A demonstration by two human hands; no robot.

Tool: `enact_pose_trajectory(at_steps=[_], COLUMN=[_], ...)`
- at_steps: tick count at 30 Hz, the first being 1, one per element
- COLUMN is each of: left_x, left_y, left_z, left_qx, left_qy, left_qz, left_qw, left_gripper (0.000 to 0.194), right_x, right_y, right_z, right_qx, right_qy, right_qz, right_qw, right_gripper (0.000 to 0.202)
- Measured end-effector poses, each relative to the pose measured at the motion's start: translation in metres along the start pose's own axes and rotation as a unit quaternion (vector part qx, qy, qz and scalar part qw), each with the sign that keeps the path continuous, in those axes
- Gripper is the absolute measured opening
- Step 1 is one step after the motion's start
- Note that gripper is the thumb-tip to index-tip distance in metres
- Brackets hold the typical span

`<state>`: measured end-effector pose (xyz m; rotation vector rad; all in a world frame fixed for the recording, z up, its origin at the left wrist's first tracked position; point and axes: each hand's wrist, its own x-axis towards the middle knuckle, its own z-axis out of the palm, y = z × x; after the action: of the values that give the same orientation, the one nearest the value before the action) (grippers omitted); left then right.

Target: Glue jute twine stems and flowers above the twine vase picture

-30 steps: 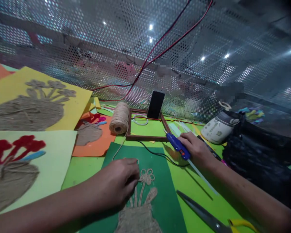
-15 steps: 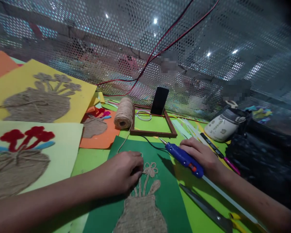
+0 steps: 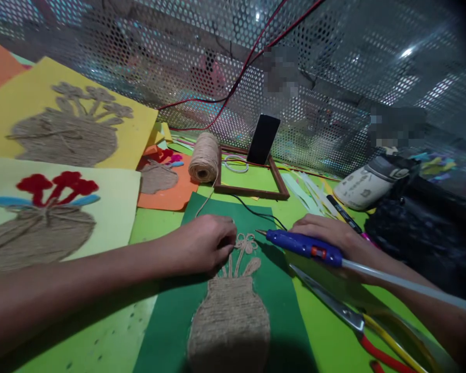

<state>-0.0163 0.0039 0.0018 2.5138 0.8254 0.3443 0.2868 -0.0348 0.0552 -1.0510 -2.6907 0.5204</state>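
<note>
A green sheet carries a twine vase with twine stems and a looped twine flower. My left hand rests over the flower's left side, fingers curled down; what they pinch, if anything, is hidden. Twine runs from behind this hand to the twine spool. My right hand is wrapped round a blue glue gun, whose tip points left, just right of the flower. A long glue stick sticks out of the gun's back.
Scissors lie below the glue gun. Behind are a wooden frame, a phone and a marker. A bottle and black bag stand right; finished vase pictures on yellow paper lie left.
The camera view has tilted down, showing more of the vase and scissors. The glue gun has turned more level, its tip nearer the flower and my left hand.
</note>
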Motion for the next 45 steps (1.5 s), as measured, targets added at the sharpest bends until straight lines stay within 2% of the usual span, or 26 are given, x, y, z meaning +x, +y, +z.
enact_pose_trajectory(at_steps=[3, 5, 8, 10, 12, 20, 25, 29, 31, 33, 35, 36, 38, 41, 45], left_x=[-0.001, -0.003, -0.005, -0.006, -0.005, -0.003, -0.003, -0.003, -0.003, -0.003, -0.003, -0.003, -0.004, -0.004, -0.004], left_y=[0.002, 0.004, 0.006, 0.007, 0.007, 0.009, 0.008, 0.006, 0.005, 0.005, 0.005, 0.005, 0.004, 0.002, 0.002], left_z=[0.001, 0.003, 0.006, 0.008, 0.008, 0.004, 0.005, 0.007, 0.007, 0.007, 0.007, 0.007, 0.009, 0.01, 0.01], left_qx=[0.02, 0.046, 0.107, 0.133, 0.135, 0.125, 0.124, 0.115, 0.11, 0.11, 0.111, 0.111, 0.11, 0.117, 0.135], left_qy=[0.012, 0.026, 0.057, 0.066, 0.061, 0.041, 0.046, 0.055, 0.051, 0.05, 0.051, 0.05, 0.053, 0.06, 0.07], left_qz=[0.016, 0.02, 0.034, 0.042, 0.037, 0.022, 0.024, 0.03, 0.028, 0.026, 0.025, 0.022, 0.016, 0.019, 0.036], left_qw=[1.0, 0.998, 0.992, 0.988, 0.988, 0.991, 0.991, 0.991, 0.992, 0.992, 0.992, 0.992, 0.992, 0.991, 0.988], left_gripper=[0.015, 0.019, 0.026, 0.027, 0.027, 0.026, 0.026, 0.023, 0.023, 0.024, 0.024, 0.024, 0.023, 0.022, 0.021], right_x=[0.011, 0.018, 0.024, 0.025, 0.023, 0.031, 0.047, 0.06, 0.061, 0.058, 0.051, 0.047, 0.04, 0.038, 0.047], right_y=[-0.007, -0.01, -0.009, -0.006, -0.005, -0.018, -0.032, -0.046, -0.05, -0.047, -0.036, -0.027, -0.003, 0.037, 0.069], right_z=[0.001, 0.003, 0.004, 0.005, 0.005, 0.006, -0.01, -0.031, -0.045, -0.058, -0.067, -0.068, -0.063, -0.035, 0.017], right_qx=[-0.003, -0.001, 0.02, 0.032, 0.03, -0.03, -0.085, -0.126, -0.137, -0.135, -0.132, -0.138, -0.159, -0.189, -0.216], right_qy=[0.017, 0.025, 0.041, 0.048, 0.037, -0.028, -0.092, -0.146, -0.145, -0.114, -0.046, -0.002, 0.125, 0.214, 0.226], right_qz=[-0.007, 0.028, 0.091, 0.083, 0.065, 0.077, 0.059, 0.045, 0.019, 0.011, 0.031, 0.04, 0.051, 0.048, 0.056], right_qw=[1.0, 0.999, 0.995, 0.995, 0.997, 0.996, 0.99, 0.98, 0.98, 0.984, 0.99, 0.99, 0.978, 0.957, 0.948], right_gripper=[0.039, 0.039, 0.024, 0.017, 0.016, 0.019, 0.004, 0.007, 0.004, 0.007, 0.012, 0.013, 0.017, 0.035, 0.044])
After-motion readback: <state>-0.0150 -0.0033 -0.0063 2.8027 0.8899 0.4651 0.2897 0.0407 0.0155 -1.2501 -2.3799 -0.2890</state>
